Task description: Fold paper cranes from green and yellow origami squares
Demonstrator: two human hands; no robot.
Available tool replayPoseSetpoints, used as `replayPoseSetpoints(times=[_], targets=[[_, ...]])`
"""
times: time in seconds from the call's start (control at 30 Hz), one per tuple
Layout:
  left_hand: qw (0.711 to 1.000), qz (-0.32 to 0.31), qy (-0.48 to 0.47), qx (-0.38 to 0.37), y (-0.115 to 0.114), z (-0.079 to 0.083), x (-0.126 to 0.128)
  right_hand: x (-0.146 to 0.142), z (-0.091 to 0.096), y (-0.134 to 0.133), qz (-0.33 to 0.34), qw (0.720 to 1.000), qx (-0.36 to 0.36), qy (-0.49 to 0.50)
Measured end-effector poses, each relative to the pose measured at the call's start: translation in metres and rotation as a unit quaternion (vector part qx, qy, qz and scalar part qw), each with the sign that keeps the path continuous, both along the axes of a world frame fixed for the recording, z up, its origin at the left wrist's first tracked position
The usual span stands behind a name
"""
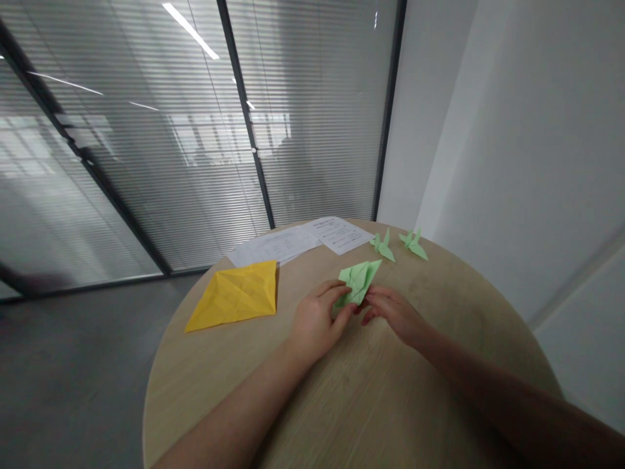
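Note:
A partly folded piece of green origami paper [358,279] is held just above the middle of the table, its flaps angled up and to the right. My left hand [323,317] grips its left and lower edge between thumb and fingers. From the right, the bent fingers of my right hand [390,311] pinch its lower right corner; the fingertips are partly hidden behind the paper. Beyond it lie two finished-looking green paper cranes, one nearer crane [383,246] and another crane [414,244] to its right.
On the round wooden table [205,384], a creased yellow paper sheet [239,296] lies to the left. Printed white sheets [336,234] overlap at the far edge. A glass partition with blinds [317,130] stands behind, and a white wall [537,143] is at right.

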State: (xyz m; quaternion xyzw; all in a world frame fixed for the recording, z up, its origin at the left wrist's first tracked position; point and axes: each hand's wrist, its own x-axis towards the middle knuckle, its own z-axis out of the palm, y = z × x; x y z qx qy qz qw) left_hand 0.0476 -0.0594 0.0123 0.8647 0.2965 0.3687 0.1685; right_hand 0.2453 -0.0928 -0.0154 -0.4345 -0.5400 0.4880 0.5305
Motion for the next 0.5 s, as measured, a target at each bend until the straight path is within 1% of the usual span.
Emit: replayPoseSetpoints(times=[0.17,0.3,0.5], targets=[[1.0,-0.013,0.003,0.006,0.0,0.001,0.0,0.001,-0.005,0.004,-0.022,0.998,0.011,-0.052],[0.999,-0.02,0.022,-0.028,-0.002,0.002,0.001,0.002,-0.013,0.009,-0.054,0.996,0.0,-0.074],[0.996,-0.04,-0.002,-0.085,-0.004,-0.001,0.005,0.003,-0.017,0.011,-0.107,0.989,0.032,-0.1]])
